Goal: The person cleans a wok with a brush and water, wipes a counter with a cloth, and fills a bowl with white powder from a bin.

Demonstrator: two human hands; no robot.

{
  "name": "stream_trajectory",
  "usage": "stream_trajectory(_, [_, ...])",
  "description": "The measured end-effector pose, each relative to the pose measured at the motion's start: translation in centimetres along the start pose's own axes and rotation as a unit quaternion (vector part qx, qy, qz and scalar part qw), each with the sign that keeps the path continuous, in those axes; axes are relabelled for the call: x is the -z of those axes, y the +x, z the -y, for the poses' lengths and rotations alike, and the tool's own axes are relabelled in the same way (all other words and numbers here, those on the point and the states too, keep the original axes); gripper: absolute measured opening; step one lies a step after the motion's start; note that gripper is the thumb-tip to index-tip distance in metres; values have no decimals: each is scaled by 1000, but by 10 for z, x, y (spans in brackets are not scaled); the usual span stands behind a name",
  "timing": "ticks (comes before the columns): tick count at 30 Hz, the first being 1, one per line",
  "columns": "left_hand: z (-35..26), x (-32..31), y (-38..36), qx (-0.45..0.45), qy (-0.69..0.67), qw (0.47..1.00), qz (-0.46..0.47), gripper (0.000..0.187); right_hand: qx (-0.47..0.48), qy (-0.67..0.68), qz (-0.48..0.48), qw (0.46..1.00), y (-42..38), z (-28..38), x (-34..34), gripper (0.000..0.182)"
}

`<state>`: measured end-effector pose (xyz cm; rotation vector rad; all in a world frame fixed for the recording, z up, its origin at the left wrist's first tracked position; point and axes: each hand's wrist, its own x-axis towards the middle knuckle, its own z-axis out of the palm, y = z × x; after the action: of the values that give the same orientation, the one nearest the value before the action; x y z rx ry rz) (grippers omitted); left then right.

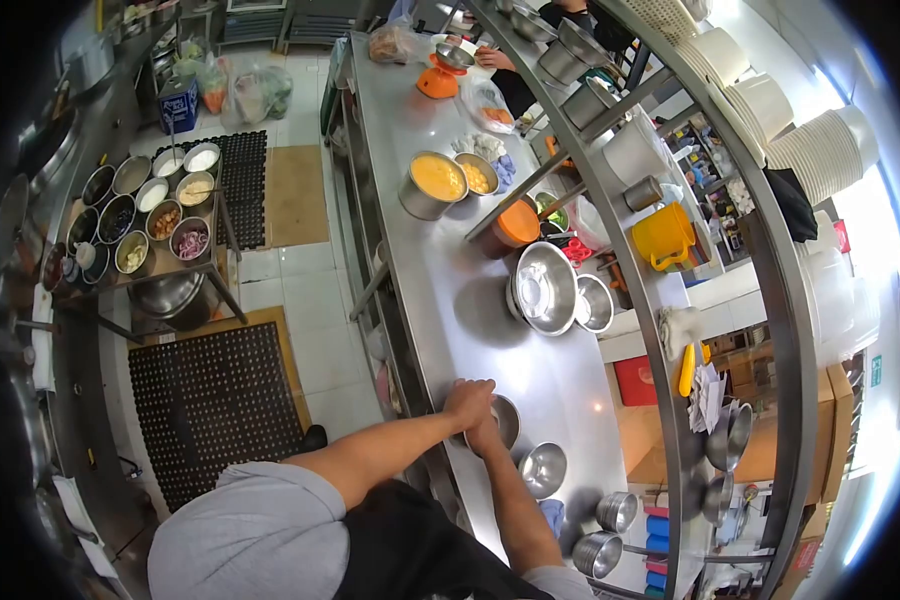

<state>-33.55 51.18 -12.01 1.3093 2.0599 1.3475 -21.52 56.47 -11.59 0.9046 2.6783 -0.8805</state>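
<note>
My left hand (pixel 471 402) and my right hand (pixel 484 436) are close together over the near edge of a steel bowl (pixel 507 422) on the metal counter (pixel 510 370). Their fingers are bent and partly overlap, and whatever lies between them is hidden. Just beyond the hands, toward the lower right, sits an empty-looking steel bowl (pixel 543 470). Farther up the counter stand a large shiny bowl (pixel 546 288), a smaller bowl (pixel 595 303), a container of orange content (pixel 517 222) and a pot of yellow liquid (pixel 437 177).
An orange scale (pixel 437 82) stands at the counter's far end, near another person's hand (pixel 494 59). A shelf rack (pixel 610 180) holding a yellow jug (pixel 662 236) runs along the right. Ingredient pots (pixel 189 238) fill a side table at left. Stacked bowls (pixel 597 554) stand lower right.
</note>
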Motion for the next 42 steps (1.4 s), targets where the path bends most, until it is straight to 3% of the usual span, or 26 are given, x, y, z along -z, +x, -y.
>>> stream_trajectory(1, [-2,3,0,6,11,1000,26,15,1,-2,-1,1000,-1,1,-2,58])
stream_trajectory(3, [-3,4,1,9,22,998,50,15,134,-101,-188,968,-3,9,-6,45])
stream_trajectory(4, [-3,4,2,6,13,999,52,15,137,-105,-190,967,-2,14,-2,45])
stream_trajectory(6, [-4,5,0,5,4,998,55,16,-43,-118,-99,987,-9,21,1,45])
stream_trajectory(9, [-10,9,-1,31,19,997,68,19,-15,-228,-104,968,-9,5,-2,42])
stream_trajectory(12, [-12,7,-2,49,21,997,63,23,-102,-217,-81,967,-13,0,-4,38])
stream_trajectory(22, [-16,6,-9,52,39,998,4,25,-103,-266,28,958,-6,-20,-8,32])
stream_trajectory(25, [-24,14,-6,70,40,996,42,26,-158,-221,72,960,-10,-22,-8,45])
stream_trajectory(27, [-26,17,-5,87,46,992,82,28,-82,-198,-11,977,-11,-21,-12,37])
stream_trajectory(31, [-21,9,-5,76,53,994,62,29,-109,-154,-26,982,-13,-5,-4,37])
stream_trajectory(33, [-18,4,-5,73,55,994,57,29,-135,-114,42,983,-13,2,6,54])
stream_trajectory(35, [-16,0,-6,42,66,997,-9,28,-108,-74,6,991,-12,-12,-5,53])
stream_trajectory(39, [-17,2,-7,36,66,997,-10,28,-67,17,-33,997,-11,-8,-3,49])
stream_trajectory(42, [-20,5,-6,41,65,997,0,28,-101,80,-45,991,-14,-6,1,45])
